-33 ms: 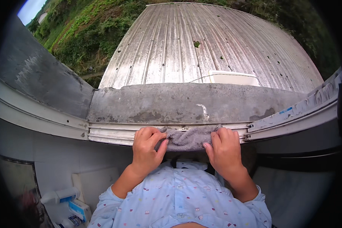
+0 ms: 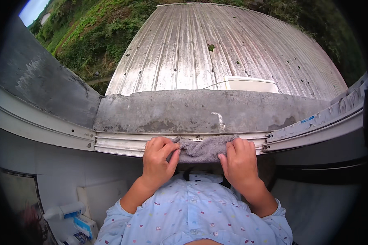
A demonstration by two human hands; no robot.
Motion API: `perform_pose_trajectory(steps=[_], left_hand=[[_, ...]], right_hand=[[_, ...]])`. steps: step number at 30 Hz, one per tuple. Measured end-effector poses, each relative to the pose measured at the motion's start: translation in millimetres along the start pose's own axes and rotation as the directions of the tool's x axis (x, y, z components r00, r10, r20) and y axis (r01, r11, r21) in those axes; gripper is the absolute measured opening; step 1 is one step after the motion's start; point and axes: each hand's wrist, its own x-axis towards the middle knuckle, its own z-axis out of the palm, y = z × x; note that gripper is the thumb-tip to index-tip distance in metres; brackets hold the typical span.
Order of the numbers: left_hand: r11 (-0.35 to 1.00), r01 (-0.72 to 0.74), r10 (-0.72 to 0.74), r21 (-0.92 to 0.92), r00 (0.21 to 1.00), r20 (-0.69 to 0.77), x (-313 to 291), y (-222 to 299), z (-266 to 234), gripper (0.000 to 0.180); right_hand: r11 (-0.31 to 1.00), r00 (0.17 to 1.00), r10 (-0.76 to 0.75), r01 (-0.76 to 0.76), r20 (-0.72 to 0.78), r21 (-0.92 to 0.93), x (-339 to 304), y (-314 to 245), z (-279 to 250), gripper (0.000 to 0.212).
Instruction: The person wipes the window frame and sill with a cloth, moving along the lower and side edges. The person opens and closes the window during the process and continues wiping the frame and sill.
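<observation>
Concrete ledge (image 2: 200, 110), corrugated metal roof (image 2: 216, 49), green hillside (image 2: 90, 32), daylight

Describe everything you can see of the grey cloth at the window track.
The grey cloth looks like soft, worn terry, bunched into a wrinkled wad. It lies across the pale metal window track, just below the concrete ledge. The left hand grips its left end and the right hand its right end; the middle shows between them.
</observation>
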Motion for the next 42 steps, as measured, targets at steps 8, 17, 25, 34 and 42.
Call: perform_pose_trajectory(steps=[8,17,25,34,42], left_hand=[[0.996,0.015,-0.02,-0.084,0.998,-0.056,-3.8,-15.1,-3.5,0.019],[0.996,0.085,-0.087,-0.015,0.987,-0.135,-5.7,-41.5,-38.0,0.018],[0.974,0.216,-0.195,0.061,0.949,-0.248,-23.9,-74.6,-70.9,0.017],[0.882,0.471,-0.446,-0.025,0.817,-0.366,-41.9,-94.3,-94.9,0.017],[0.947,0.148,-0.134,0.284,0.989,-0.069,-30.0,-87.7,-117.4,0.019]], right_hand=[[0.996,0.995,-0.05,0.044,-0.087,-0.071,6.0,-21.3,26.8,0.016],[0.989,0.985,-0.145,0.144,-0.09,-0.022,28.6,-59.3,47.3,0.01],[0.959,0.96,-0.277,0.275,0.024,0.073,55.9,-108.7,65.8,0.017],[0.902,0.908,-0.418,0.418,-0.018,0.109,82.7,-147.5,92.3,0.013],[0.872,0.917,-0.4,0.377,0.011,0.312,100.4,-179.7,106.3,0.025]])
